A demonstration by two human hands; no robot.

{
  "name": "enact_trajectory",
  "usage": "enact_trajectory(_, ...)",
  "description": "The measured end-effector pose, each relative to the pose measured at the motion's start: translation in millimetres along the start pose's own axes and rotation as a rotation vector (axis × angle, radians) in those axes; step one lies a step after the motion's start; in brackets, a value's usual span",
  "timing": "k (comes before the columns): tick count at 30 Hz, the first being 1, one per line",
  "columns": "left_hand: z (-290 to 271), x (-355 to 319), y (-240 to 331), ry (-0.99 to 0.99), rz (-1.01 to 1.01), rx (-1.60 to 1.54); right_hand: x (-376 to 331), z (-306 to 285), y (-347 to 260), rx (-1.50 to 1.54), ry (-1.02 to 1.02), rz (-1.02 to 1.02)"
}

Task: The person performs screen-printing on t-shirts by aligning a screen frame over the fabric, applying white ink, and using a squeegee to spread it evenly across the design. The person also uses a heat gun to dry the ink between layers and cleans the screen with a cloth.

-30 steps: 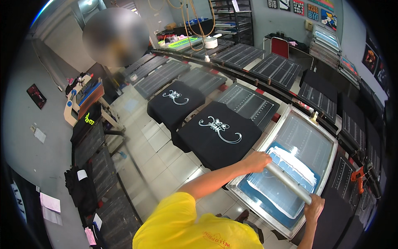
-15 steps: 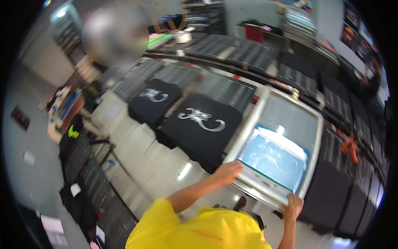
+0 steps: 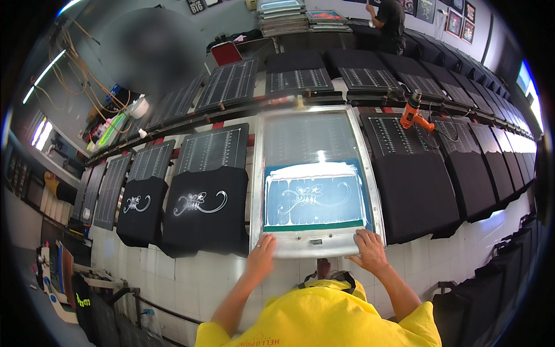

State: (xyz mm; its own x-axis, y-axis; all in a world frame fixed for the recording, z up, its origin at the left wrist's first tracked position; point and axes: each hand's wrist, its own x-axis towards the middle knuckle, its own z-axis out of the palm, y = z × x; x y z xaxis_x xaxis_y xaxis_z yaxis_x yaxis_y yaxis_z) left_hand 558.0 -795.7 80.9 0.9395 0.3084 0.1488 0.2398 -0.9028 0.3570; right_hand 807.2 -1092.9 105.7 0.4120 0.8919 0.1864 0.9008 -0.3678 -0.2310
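A silk-screen frame with a pale metal border lies straight in front of me. Its mesh has a blue lower area carrying a scrolling floral design, with white ink spread in a band above the design. My left hand grips the near left corner, fingers over the border. At the near right corner my right hand holds the same border, its thumb below the edge. What lies under the screen is hidden. To its left, a black shirt on a board bears a white print of a similar design.
Further left sits a smaller-looking printed black shirt. A plain black shirt lies to the right, below an orange heat gun. Rows of printing boards run behind a rail. Another person stands at the far side.
My view has swung to the right and levelled. The screen, slanted before, now sits squarely ahead of me, with both hands still on its near border.
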Motion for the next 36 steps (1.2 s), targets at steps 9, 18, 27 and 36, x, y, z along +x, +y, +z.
enact_trajectory(9,-18.1,-3.7,8.7,-0.017,0.044,-0.102,-5.1,-12.2,2.9,0.137,0.056,0.053)
enact_trajectory(18,6.1,-2.7,-60.0,0.276,-0.57,-0.295,0.5,27.4,71.3,0.347,0.473,0.574)
enact_trajectory(27,31.8,1.9,-83.4,0.262,-0.627,-0.261,12.1,51.4,87.8,0.698,0.502,0.838)
enact_trajectory(36,36.4,9.6,-83.0,0.325,-0.69,-0.175,23.7,53.3,91.8,0.66,0.502,0.864)
